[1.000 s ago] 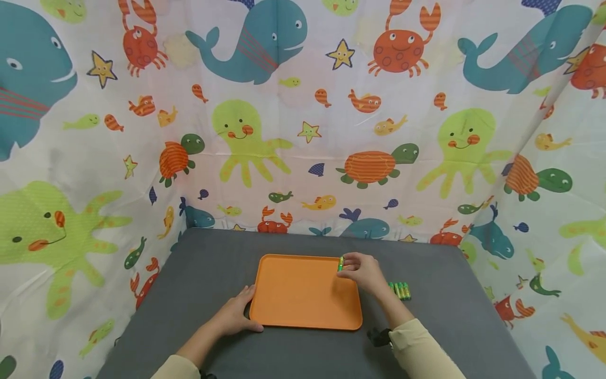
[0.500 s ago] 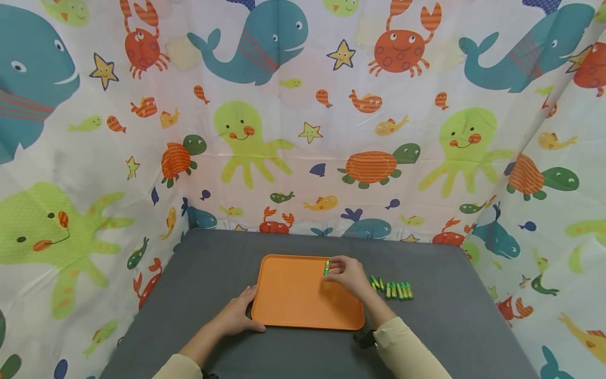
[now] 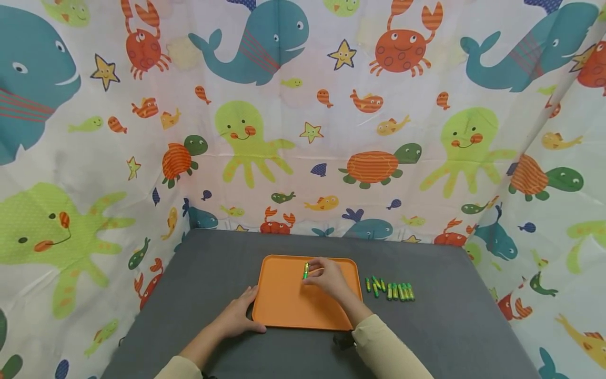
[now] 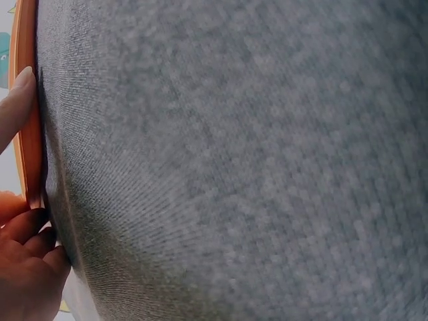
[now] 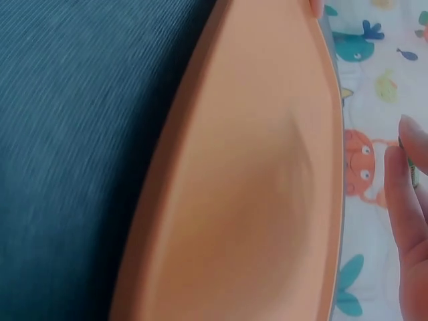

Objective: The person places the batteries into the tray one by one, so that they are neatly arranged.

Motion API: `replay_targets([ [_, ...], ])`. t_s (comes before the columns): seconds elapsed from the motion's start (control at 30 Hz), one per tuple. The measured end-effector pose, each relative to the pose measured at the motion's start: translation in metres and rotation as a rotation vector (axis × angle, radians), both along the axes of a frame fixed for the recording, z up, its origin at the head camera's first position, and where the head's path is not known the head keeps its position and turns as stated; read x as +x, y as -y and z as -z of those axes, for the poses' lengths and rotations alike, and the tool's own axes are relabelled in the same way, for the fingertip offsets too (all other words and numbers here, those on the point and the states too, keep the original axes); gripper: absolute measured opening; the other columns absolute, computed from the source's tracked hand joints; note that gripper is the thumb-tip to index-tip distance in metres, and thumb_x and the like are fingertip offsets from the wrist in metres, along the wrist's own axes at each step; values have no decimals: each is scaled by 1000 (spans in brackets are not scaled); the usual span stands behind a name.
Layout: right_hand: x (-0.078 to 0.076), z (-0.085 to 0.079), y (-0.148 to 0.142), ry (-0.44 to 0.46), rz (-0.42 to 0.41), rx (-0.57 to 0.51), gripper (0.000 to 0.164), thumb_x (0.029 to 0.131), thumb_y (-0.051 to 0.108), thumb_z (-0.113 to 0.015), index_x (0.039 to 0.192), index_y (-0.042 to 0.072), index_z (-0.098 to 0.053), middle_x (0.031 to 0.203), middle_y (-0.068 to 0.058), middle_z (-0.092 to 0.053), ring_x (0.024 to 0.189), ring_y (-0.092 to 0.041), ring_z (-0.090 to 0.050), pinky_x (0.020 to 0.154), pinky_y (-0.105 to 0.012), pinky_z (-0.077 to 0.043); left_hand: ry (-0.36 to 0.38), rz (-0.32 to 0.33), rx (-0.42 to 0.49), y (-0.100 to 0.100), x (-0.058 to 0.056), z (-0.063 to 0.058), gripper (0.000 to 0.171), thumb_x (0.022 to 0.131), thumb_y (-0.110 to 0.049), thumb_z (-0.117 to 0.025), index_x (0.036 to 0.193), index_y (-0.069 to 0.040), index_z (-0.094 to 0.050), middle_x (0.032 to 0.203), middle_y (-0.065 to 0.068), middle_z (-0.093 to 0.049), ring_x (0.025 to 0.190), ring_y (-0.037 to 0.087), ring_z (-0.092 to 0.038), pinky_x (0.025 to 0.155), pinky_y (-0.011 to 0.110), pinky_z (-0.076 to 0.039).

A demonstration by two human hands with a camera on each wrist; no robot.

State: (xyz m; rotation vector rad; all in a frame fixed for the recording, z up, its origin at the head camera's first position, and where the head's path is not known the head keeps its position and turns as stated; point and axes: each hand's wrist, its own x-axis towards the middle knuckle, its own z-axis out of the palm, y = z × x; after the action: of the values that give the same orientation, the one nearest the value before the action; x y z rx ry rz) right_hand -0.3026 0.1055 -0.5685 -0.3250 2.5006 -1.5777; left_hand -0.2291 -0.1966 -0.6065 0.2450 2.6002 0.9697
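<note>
An orange tray [image 3: 293,300] lies on the grey table. My left hand [image 3: 235,314] holds its near left corner, fingers along the left side and thumb at the front edge. In the left wrist view, the thumb [image 4: 17,100] touches the tray rim [image 4: 27,157] and the other fingers bend at the edge farther down. Over the tray, my right hand [image 3: 328,277] pinches a small green and gold battery [image 3: 305,270] between thumb and fingertips. It stands roughly upright. The right wrist view shows only a sliver of that battery [image 5: 412,172] between the fingers.
Right of the tray, several batteries [image 3: 401,292] stand or lie side by side in a row. Others are scattered loosely [image 3: 375,285] between that row and the tray. A curtain [image 3: 303,158] printed with sea animals surrounds the table [image 3: 454,295] at the back and sides.
My right hand has carried the battery leftward from the tray's right edge to over its middle, uncovering the batteries at the right. The left hand stays at the tray's corner.
</note>
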Motion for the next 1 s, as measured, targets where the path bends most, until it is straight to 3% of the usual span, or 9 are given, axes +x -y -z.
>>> replay_targets([
  [0.33, -4, 8, 33, 62, 17, -27, 48, 80, 10, -87, 123, 5, -67, 109, -12, -70, 88, -18, -70, 73, -33, -59, -22, -6, 9, 0, 0, 2, 125, 65, -57, -90, 161, -10, -26, 166, 18, -24, 152, 42, -24, 113, 66, -28],
  [0.63, -1, 20, 60, 80, 14, 4, 45, 77, 9, -88, 116, 2, -68, 106, -14, -70, 80, -16, -65, 63, -30, -55, -43, 10, 17, 0, 2, 1, 124, 66, -57, -89, 161, -7, -26, 165, 21, -25, 151, 44, -24, 113, 67, -28],
  [1.0, -1, 32, 79, 57, 5, 72, 47, 75, 11, -90, 116, 1, -69, 100, -12, -69, 76, -14, -61, 70, -29, -55, -62, -3, 18, -2, 5, 2, 121, 67, -54, -90, 160, -8, -28, 164, 21, -27, 149, 45, -27, 112, 68, -28],
])
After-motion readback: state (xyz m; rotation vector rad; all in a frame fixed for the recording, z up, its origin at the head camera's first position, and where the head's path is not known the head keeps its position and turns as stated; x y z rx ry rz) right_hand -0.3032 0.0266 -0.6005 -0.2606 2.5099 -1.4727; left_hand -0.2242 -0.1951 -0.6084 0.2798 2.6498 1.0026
